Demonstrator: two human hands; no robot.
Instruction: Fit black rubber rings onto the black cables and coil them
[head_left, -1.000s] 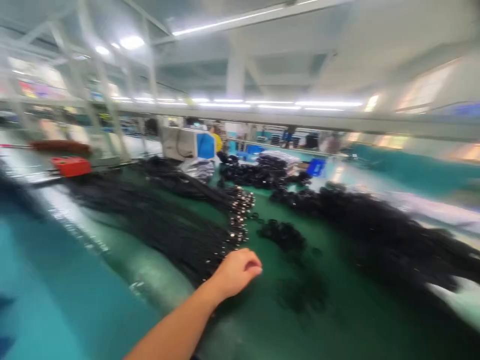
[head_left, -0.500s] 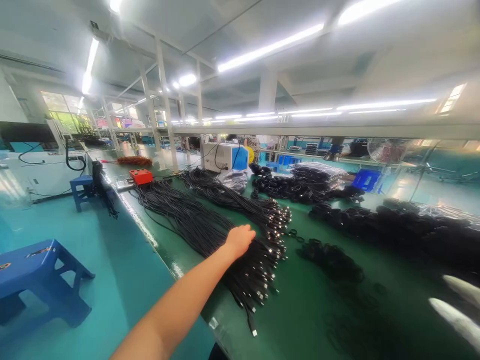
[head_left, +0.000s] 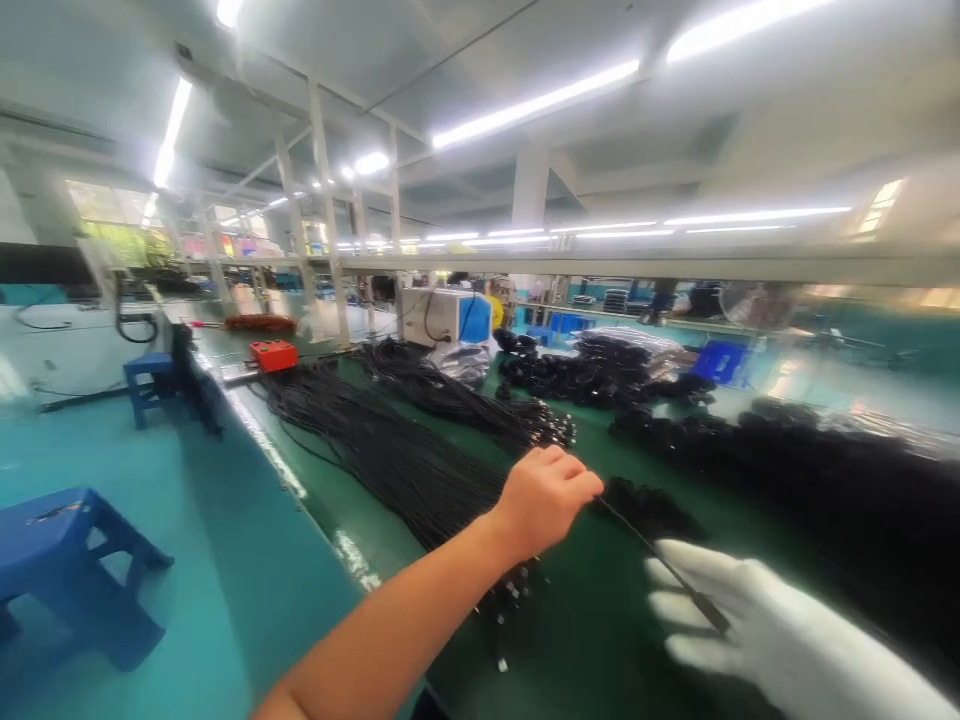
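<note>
As L hand [head_left: 546,498] pinches, cable [head_left: 660,560] over R hand [head_left: 739,625]

Around our bare left hand [head_left: 546,497]: beneath and to its left, we find a long sheaf of black cables with metal plugs [head_left: 390,455] covering the green bench mat [head_left: 592,630]. Just beyond its fingers, a small heap of black rings [head_left: 649,508]. To its right, our white-gloved right hand [head_left: 750,620]. Between these, bare mat is open for passage.
</note>
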